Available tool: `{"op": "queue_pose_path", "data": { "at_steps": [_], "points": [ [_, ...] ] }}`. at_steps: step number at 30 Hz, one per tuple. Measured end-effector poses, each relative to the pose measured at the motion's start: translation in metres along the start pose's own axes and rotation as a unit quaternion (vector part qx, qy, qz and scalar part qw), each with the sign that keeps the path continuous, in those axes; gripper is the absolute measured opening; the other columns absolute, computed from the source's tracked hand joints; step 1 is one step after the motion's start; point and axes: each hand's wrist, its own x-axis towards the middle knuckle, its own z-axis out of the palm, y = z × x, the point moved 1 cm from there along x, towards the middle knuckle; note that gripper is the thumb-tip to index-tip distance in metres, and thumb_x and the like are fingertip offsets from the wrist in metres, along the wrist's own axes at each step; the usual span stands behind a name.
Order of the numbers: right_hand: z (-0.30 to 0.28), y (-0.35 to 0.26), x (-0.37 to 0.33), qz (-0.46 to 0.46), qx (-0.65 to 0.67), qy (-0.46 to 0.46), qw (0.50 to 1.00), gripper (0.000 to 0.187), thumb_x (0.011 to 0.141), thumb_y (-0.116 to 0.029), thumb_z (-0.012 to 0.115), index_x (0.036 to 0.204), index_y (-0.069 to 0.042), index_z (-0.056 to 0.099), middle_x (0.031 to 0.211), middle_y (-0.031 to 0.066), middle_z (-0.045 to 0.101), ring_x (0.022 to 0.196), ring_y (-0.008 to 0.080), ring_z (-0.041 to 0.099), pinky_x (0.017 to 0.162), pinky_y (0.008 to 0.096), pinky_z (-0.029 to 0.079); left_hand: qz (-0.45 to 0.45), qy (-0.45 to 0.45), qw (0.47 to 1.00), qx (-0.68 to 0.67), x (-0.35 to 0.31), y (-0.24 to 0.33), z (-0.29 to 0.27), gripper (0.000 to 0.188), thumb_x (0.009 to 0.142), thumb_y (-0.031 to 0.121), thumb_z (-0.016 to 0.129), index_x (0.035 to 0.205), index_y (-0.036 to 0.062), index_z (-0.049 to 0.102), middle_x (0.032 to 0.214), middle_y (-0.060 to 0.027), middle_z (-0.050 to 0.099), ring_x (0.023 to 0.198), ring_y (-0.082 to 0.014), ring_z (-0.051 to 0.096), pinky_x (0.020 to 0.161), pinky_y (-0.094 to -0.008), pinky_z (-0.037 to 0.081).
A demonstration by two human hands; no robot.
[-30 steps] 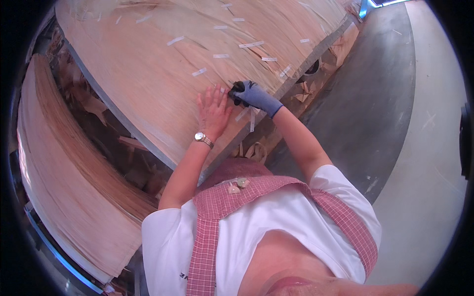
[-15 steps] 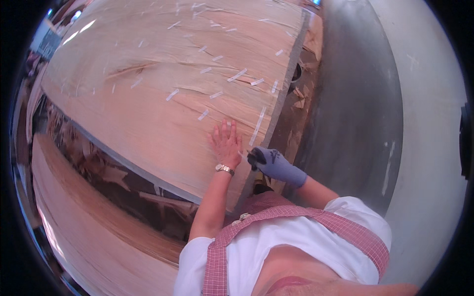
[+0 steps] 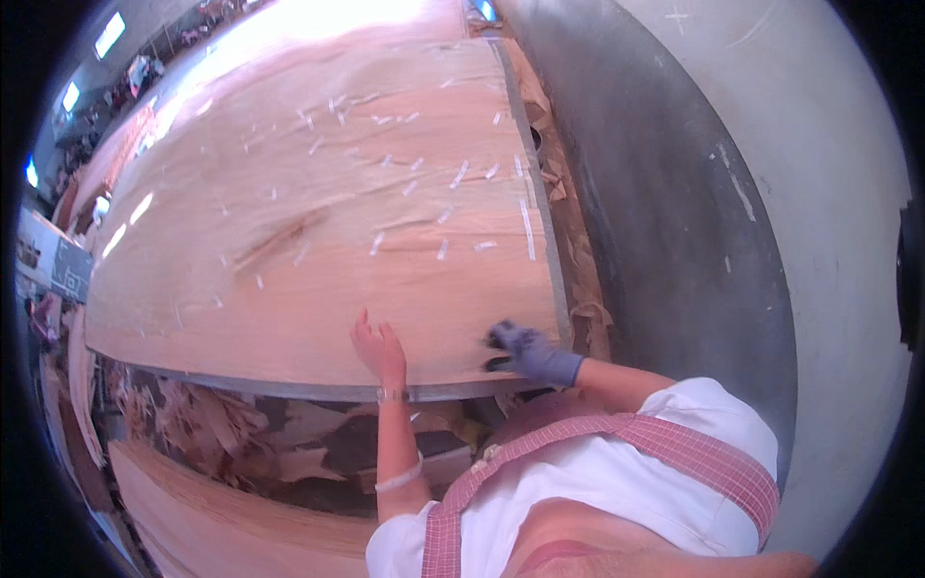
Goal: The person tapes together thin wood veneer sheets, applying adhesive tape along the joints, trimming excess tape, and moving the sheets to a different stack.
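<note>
A broad sheet of pale wood veneer (image 3: 318,318) covers the top of a stack. Short white tape strips (image 3: 459,174) dot it along cracks and seams. My left hand (image 3: 380,351), bare with a watch at the wrist, is over the sheet's near edge, its fingers apart and nothing in them. Whether it touches the wood I cannot tell. Round the same forearm runs a whitish band (image 3: 400,477). To the right, my right hand (image 3: 525,353) wears a grey-blue glove with dark fingertips. It hovers near the sheet's right corner, thumb and fingers apart, slightly blurred, with no tool visible.
Torn veneer scraps (image 3: 207,424) lie below the near edge. Another veneer stack (image 3: 222,511) stands at lower left. Along the right runs a narrow strip with scraps (image 3: 583,270), then dark grey floor (image 3: 674,241). A dark split (image 3: 279,241) crosses the sheet.
My view has turned, showing more of the sheet's far end. My left hand, flat on the veneer before, has come back toward the near edge. The gloved hand's fingers have spread from a closed grip.
</note>
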Motion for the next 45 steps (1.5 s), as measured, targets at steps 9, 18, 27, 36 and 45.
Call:
{"op": "queue_pose_path", "data": {
  "at_steps": [9,18,27,36,45],
  "points": [
    [-0.039,0.055,-0.012,-0.093,-0.281,0.1,0.95,0.013,0.091,-0.023,0.056,0.099,-0.013,0.057,0.099,0.0122,0.061,0.091,0.031,0.065,0.068,0.0424,0.054,0.319,-0.233,0.907,0.147,-0.054,0.109,-0.012,0.063,0.079,0.03,0.079,0.133,0.0075,0.057,0.13,-0.0168,0.058,0.125,-0.0344,0.052,0.106,-0.048,0.039],
    [-0.087,-0.026,-0.015,-0.339,-0.153,0.226,0.9,0.041,0.084,-0.022,0.06,0.123,-0.009,0.059,0.12,0.0123,0.059,0.098,0.0281,0.061,0.075,0.0399,0.054,0.094,-0.174,0.98,0.025,0.065,0.139,-0.016,0.013,0.093,0.019,0.07,0.098,0.0068,0.073,0.083,-0.0063,0.071,0.082,-0.0123,0.067,0.076,-0.027,0.05],
    [-0.091,0.094,0.184,-0.071,-0.279,0.191,0.938,0.081,0.088,-0.053,0.061,0.15,-0.007,0.037,0.118,0.0143,0.056,0.103,0.0299,0.06,0.077,0.0435,0.053,0.053,-0.137,0.984,-0.1,0.127,0.202,-0.045,0.016,0.095,0.012,0.069,0.1,-0.0034,0.071,0.089,-0.0026,0.071,0.082,-0.0065,0.061,0.074,-0.0231,0.048],
    [-0.103,0.211,0.319,0.095,-0.273,0.121,0.95,0.073,0.091,-0.032,0.062,0.153,-0.009,0.032,0.13,0.0174,0.058,0.112,0.0335,0.064,0.083,0.0464,0.057,0.095,-0.051,0.992,-0.061,0.158,0.248,-0.055,0.013,0.095,0.01,0.069,0.095,-0.0031,0.069,0.087,-0.0017,0.069,0.079,-0.0052,0.056,0.07,-0.0223,0.047],
    [-0.21,0.239,0.348,0.175,-0.025,0.198,0.964,0.092,0.085,-0.048,0.07,0.154,-0.005,0.028,0.128,0.0239,0.062,0.115,0.0349,0.063,0.093,0.049,0.051,0.087,0.064,0.992,-0.059,0.185,0.265,-0.097,0.026,0.098,0.018,0.066,0.109,-0.0056,0.068,0.104,-0.011,0.072,0.095,-0.0151,0.067,0.085,-0.0278,0.053]
  ]
}}
